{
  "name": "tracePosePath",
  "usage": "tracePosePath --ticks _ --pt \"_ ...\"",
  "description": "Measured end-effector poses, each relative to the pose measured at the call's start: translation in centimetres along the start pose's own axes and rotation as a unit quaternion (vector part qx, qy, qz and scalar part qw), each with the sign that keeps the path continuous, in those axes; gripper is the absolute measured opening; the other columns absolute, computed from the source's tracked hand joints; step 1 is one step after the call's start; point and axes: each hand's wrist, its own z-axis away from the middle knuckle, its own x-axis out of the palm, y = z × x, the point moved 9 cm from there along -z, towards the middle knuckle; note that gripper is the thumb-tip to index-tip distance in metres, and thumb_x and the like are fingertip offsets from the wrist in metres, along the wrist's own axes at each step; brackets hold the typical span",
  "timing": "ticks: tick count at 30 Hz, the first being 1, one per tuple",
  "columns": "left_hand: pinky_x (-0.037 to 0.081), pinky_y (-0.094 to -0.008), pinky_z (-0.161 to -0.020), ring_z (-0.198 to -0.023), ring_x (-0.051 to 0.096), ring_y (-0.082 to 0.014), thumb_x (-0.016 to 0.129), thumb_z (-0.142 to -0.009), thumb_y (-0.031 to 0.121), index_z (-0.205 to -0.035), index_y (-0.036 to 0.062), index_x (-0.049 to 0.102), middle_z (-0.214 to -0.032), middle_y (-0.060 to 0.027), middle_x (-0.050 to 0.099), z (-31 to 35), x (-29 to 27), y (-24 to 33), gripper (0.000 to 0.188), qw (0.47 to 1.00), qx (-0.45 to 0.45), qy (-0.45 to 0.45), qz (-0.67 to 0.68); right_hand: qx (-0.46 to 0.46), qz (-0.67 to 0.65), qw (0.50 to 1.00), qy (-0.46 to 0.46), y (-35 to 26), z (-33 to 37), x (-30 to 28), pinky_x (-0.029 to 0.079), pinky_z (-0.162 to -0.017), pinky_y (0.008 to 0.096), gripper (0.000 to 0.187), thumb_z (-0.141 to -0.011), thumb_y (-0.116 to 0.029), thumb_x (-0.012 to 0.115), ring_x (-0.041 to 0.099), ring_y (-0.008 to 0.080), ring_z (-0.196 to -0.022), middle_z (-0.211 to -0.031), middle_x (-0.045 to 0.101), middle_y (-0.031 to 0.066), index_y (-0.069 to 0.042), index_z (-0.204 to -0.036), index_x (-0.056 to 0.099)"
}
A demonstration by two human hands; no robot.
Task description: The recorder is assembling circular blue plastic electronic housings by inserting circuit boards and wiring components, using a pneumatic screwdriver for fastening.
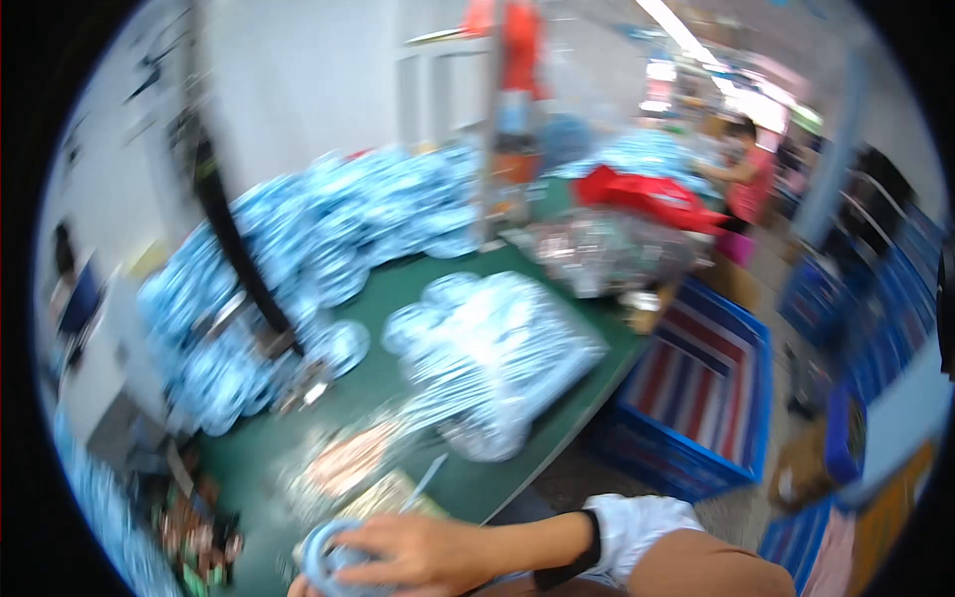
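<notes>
A light blue round piece with a raised, ring-like rim [316,557] is at the lower edge of the view. My right hand [423,552] reaches across from the right with its fingers closed over this piece. At the piece's lower left edge my left hand [297,587] shows only a little of its fingers, pressed against it; the rest is cut off. Just beyond lie a pale cream stack [393,493] and a flat peach-coloured bundle [350,456] in clear plastic. A clear bag full of light blue pieces [497,348] rests farther along the green table [398,279]. Motion blurs much of the picture.
Light blue pieces heap up [338,219] along the table's back, behind a dark slanted post [234,224]. A grey machine [114,398] stands left. Right of the table are a blue crate [761,398] with a striped lining and a person in pink [753,179].
</notes>
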Motion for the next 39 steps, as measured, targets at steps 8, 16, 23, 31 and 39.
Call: tracePosePath --ticks 8,16,23,31,39 --pt "0.046 -0.0301 -0.086 -0.098 0.056 -0.0188 0.06 -0.083 0.002 -0.105 -0.0067 0.061 -0.11 -0.0111 0.056 -0.4 3.3 0.9 0.024 0.993 0.008 -0.119 0.025 0.047 0.018 0.995 -0.081 0.8 -0.8 0.8 0.047 -0.073 0.0343 0.055 -0.065 -0.02 0.076 0.056 0.0271 -0.084 -0.118 0.053 0.0166 -0.014 -0.117 0.059" --pt "0.05 -0.029 -0.084 -0.095 0.059 -0.018 0.059 -0.086 0.005 -0.107 -0.006 0.06 -0.111 -0.0113 0.056 0.4 3.2 0.7 0.024 0.99 0.014 -0.132 0.057 0.056 0.036 0.993 -0.099 0.4 -0.8 1.2 0.046 -0.075 0.0341 0.054 -0.063 -0.02 0.078 0.056 0.0273 -0.088 -0.118 0.053 0.0158 -0.015 -0.114 0.062" --pt "0.051 -0.029 -0.082 -0.093 0.061 -0.0179 0.06 -0.085 0.006 -0.105 -0.0061 0.06 -0.109 -0.0109 0.057 0.3 3.4 0.7 0.023 0.988 0.0 -0.135 0.07 0.044 0.05 0.992 -0.108 0.3 -0.9 1.3 0.046 -0.075 0.0335 0.054 -0.062 -0.019 0.078 0.056 0.0268 -0.088 -0.118 0.053 0.0156 -0.015 -0.113 0.062" --pt "0.051 -0.027 -0.081 -0.092 0.06 -0.0156 0.061 -0.085 0.006 -0.103 -0.006 0.061 -0.107 -0.01 0.058 0.2 3.6 1.1 0.022 0.988 0.007 -0.143 0.056 0.012 0.072 0.989 -0.128 -0.2 -1.5 1.1 0.046 -0.072 0.0325 0.054 -0.06 -0.018 0.078 0.057 0.0251 -0.084 -0.117 0.053 0.0164 -0.015 -0.112 0.063" --pt "0.051 -0.0229 -0.072 -0.082 0.061 -0.0108 0.066 -0.082 0.011 -0.097 -0.0048 0.064 -0.089 -0.0072 0.065 1.3 1.8 3.6 0.021 0.992 0.004 -0.06 -0.11 -0.03 0.078 0.988 -0.133 -0.7 -2.2 3.5 0.046 -0.071 0.0336 0.052 -0.063 -0.016 0.074 0.056 0.0246 -0.079 -0.116 0.052 0.0183 -0.012 -0.113 0.06"
